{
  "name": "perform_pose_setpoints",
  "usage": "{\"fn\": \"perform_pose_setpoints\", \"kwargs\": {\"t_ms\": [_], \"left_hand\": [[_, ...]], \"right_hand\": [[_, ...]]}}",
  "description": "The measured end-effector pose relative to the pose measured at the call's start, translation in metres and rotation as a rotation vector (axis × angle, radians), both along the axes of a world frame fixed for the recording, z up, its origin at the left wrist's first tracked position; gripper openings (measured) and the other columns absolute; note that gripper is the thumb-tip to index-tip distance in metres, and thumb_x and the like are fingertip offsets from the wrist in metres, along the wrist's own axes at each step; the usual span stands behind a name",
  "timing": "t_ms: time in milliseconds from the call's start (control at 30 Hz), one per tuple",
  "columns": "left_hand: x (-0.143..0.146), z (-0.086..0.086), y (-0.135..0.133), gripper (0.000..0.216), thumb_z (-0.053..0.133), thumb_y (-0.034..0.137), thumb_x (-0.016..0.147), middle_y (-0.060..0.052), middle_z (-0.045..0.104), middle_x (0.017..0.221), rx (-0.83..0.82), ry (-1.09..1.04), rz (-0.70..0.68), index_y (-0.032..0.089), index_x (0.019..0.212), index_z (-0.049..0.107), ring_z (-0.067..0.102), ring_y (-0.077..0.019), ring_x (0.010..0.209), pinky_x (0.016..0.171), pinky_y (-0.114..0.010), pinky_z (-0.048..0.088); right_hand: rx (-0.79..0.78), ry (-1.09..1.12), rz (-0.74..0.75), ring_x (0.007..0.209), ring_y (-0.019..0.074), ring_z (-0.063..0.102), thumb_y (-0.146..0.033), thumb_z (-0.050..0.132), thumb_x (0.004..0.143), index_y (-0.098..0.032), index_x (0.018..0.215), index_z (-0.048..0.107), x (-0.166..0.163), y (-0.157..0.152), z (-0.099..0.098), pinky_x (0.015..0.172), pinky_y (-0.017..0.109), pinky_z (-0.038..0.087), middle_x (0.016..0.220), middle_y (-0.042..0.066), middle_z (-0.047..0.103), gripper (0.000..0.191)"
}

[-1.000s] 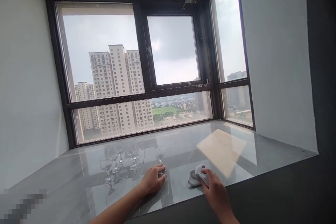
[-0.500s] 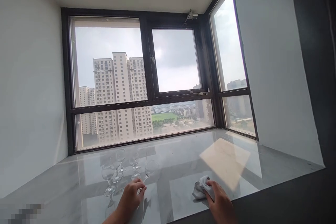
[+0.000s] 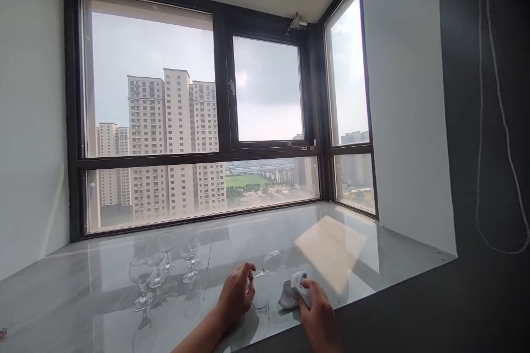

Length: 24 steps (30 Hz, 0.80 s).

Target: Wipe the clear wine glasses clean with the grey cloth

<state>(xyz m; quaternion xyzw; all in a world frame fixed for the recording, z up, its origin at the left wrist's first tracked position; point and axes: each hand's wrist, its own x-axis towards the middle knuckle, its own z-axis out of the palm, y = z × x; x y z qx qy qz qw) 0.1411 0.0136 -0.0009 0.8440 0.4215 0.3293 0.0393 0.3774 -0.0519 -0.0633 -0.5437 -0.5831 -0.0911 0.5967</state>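
Observation:
My left hand (image 3: pixel 239 290) is closed around the foot end of a clear wine glass (image 3: pixel 273 261). That glass is tilted, its bowl pointing right and away from me; the fingers hide its foot. My right hand (image 3: pixel 319 309) grips a crumpled light grey cloth (image 3: pixel 291 292), just right of the glass and apart from it. Several more stemmed glasses stand upright on the glossy sill to the left, among them a front glass (image 3: pixel 142 281) and a glass (image 3: pixel 189 258) closer to my left hand.
The marble-like window sill (image 3: pixel 232 226) mirrors the glasses and hands. Dark window frames (image 3: pixel 199 161) close off its back and right. Its front edge (image 3: pixel 381 293) runs diagonally at right. A looped cord (image 3: pixel 503 121) hangs on the far right.
My left hand has brought the glass rightward, closer to the cloth. The cloth stays in my right hand. My view has turned, so the standing glasses appear further left.

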Motion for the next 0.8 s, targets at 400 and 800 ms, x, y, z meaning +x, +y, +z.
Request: {"fn": "perform_pose_setpoints", "kwargs": {"t_ms": [400, 800], "left_hand": [[0.013, -0.010, 0.009, 0.021, 0.052, 0.008, 0.076, -0.006, 0.074, 0.086, 0.199, 0.082, -0.118, 0.025, 0.078, 0.065, 0.067, -0.0224, 0.084, 0.074, -0.032, 0.050], [0.005, -0.010, 0.007, 0.013, 0.065, 0.012, 0.086, -0.006, 0.068, 0.096, 0.308, 0.001, -0.054, 0.024, 0.090, 0.070, 0.065, -0.0221, 0.091, 0.084, -0.036, 0.052]], "right_hand": [[0.102, -0.324, 0.164, 0.092, 0.0250, 0.067, 0.005, 0.046, 0.066, -0.026, 0.091, 0.058, -0.062, 0.015, 0.070, 0.076, 0.032, 0.055, 0.096, 0.004, 0.071, 0.041], [0.020, 0.378, 0.092, 0.082, 0.0278, 0.075, -0.045, 0.061, 0.079, -0.025, 0.086, 0.063, 0.000, 0.031, 0.046, 0.073, 0.033, 0.057, 0.086, 0.007, 0.077, 0.021]]}}
